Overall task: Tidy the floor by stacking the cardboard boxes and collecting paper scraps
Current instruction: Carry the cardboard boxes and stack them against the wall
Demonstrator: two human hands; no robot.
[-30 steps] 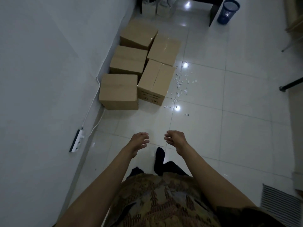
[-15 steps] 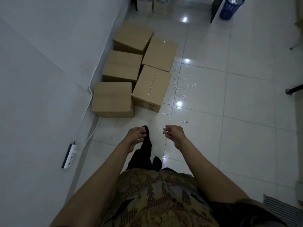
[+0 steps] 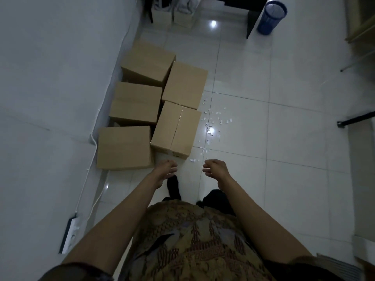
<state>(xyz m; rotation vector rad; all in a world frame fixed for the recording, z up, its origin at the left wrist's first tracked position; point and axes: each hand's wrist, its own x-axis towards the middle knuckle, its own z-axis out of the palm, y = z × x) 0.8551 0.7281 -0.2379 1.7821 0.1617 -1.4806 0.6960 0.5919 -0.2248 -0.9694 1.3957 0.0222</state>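
Several closed cardboard boxes lie on the tiled floor along the left wall. The nearest ones are a plain box (image 3: 124,148) by the wall and a taped box (image 3: 176,129) to its right. White paper scraps (image 3: 213,122) are scattered on the tiles just right of the boxes. My left hand (image 3: 166,169) and my right hand (image 3: 215,169) hover side by side just short of the nearest boxes. The fingers of both are loosely curled and hold nothing.
A blue mesh bin (image 3: 271,17) stands at the far right beside a dark furniture leg (image 3: 251,23). A white power strip (image 3: 68,233) with its cable lies along the left wall. A black bar (image 3: 356,119) juts in from the right. My feet in dark socks are below my hands.
I have stepped forward, so the boxes and scraps are closer and lower in view. Both hands stay out in front, empty, now almost at the nearest boxes.
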